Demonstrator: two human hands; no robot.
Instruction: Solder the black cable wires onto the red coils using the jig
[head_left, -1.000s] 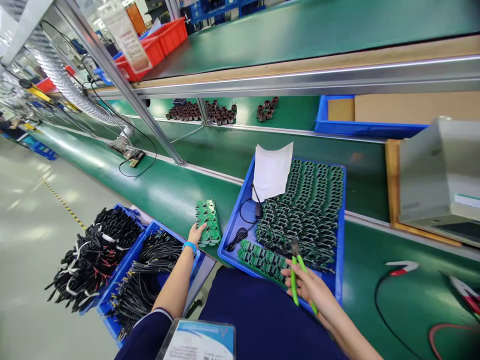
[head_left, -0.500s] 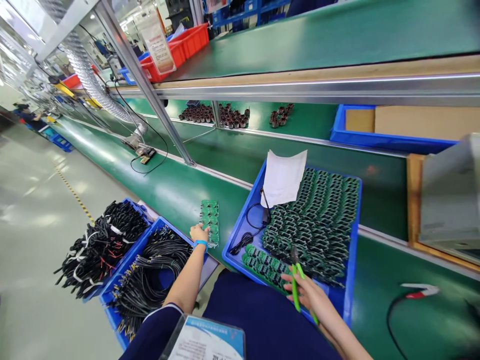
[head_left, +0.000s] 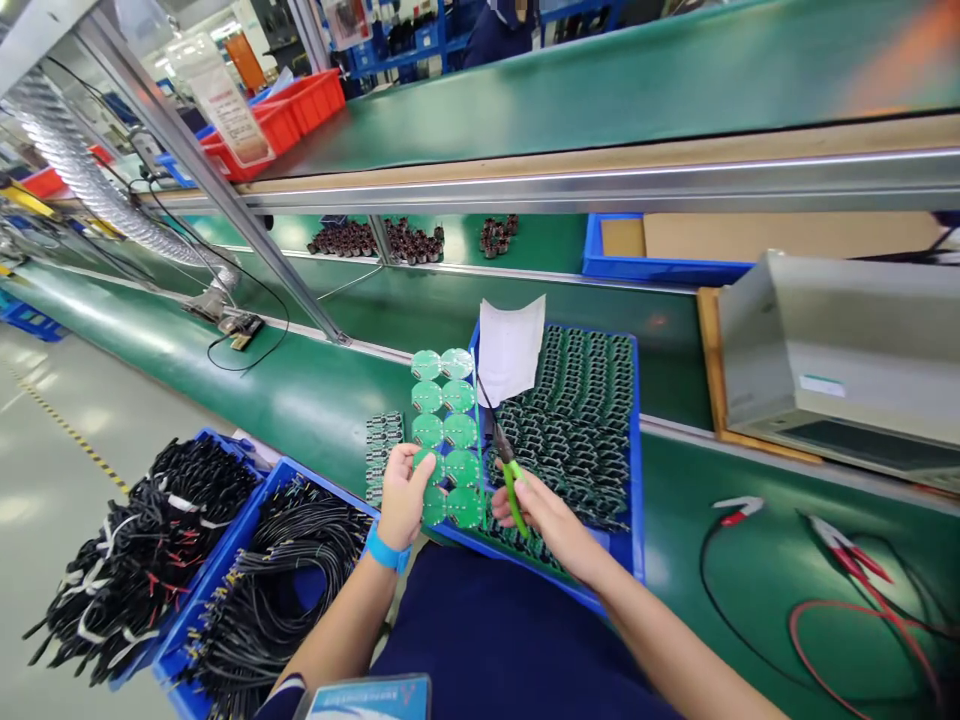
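Note:
My left hand [head_left: 405, 492], with a blue wristband, grips the lower left of a panel of round green circuit boards [head_left: 459, 432], raised in front of me. My right hand [head_left: 541, 512] holds green-handled cutters [head_left: 511, 485], their dark jaws pointing up close to the panel's right edge, where a thin green strip [head_left: 479, 450] runs. Behind lies a blue tray [head_left: 637, 450] full of stacked green boards [head_left: 577, 430], with a white paper [head_left: 511, 350] at its upper left. Another board panel [head_left: 383, 450] lies on the bench left of the raised one.
Blue bins with black cables [head_left: 300, 560] and cable bundles [head_left: 157, 555] stand at lower left. Clip leads [head_left: 844, 550] lie on the bench at right, below a grey box [head_left: 855, 350]. A metal post [head_left: 217, 180] and shelf edge [head_left: 600, 185] cross ahead.
My left hand has lifted a board panel in front of me. My right hand has brought the cutters up beside it. The view has turned right, and another panel shows on the bench.

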